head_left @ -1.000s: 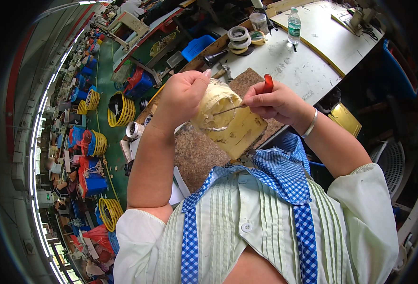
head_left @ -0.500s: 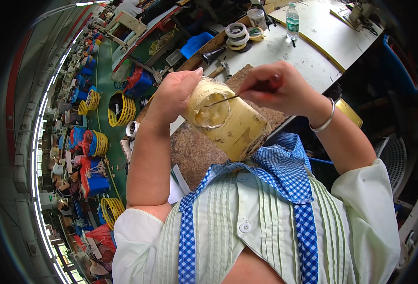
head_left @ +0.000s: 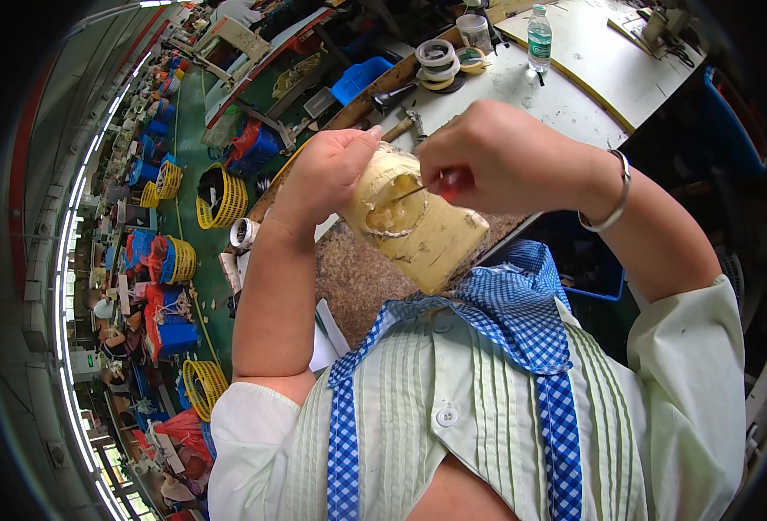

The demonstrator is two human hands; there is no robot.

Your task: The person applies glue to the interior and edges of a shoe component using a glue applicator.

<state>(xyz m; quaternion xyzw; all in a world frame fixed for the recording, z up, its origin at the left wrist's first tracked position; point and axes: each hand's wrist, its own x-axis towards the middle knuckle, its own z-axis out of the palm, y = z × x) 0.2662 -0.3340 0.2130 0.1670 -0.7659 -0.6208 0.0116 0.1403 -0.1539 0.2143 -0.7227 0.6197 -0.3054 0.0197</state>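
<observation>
I grip the upper end of a yellowish plastic container (head_left: pixel 444 247) with my left hand (head_left: pixel 322 174), the fingers partly hidden behind it. The container is tilted, stained and coated with thick cream-coloured crust round a cut-out opening (head_left: pixel 398 207). Inside that opening is a pale yellow, paste-like mass. My right hand (head_left: pixel 492 161) is closed on a thin tool with a red handle (head_left: pixel 455 182), and its slim dark shaft points into the opening. Whether the tool is an awl or a small screwdriver cannot be made out. The shaft's tip is hard to see.
Beneath the container lies a speckled brown board (head_left: pixel 357 273) on a white table (head_left: pixel 566 104). A hammer (head_left: pixel 408 124), stacked tape rolls (head_left: pixel 436 62), a plastic tub (head_left: pixel 474 33) and a water bottle (head_left: pixel 539 39) stand beyond. Yellow baskets (head_left: pixel 222 198) line the floor at left.
My right hand has turned over and moved slightly left, closer over the container, with the tool still in it. The container has shifted only slightly in my left hand.
</observation>
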